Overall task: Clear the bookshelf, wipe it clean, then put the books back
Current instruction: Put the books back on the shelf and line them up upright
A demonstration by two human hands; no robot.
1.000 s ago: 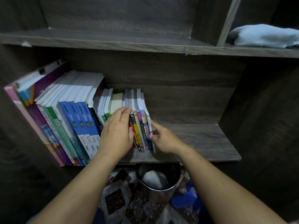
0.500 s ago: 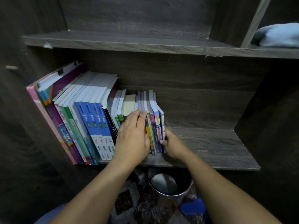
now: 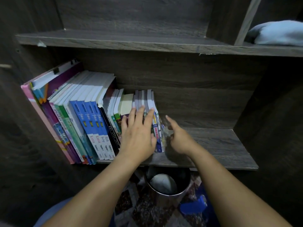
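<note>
Down low, a metal bin [image 3: 167,185] sits on the floor under the shelf [image 3: 213,145]. Just above it the left hand [image 3: 139,135] lies flat, fingers straight, pressing the spines at the right end of the books [image 3: 91,122], while the right hand [image 3: 178,138], blurred, hovers beside them, forefinger out, gripping nothing. The books stand packed at the shelf's left, so this is either clearing barely begun or restocking nearly done, I can't tell which, and farther up a pale blue cloth [image 3: 277,32] lies unused on the upper shelf [image 3: 131,41].
</note>
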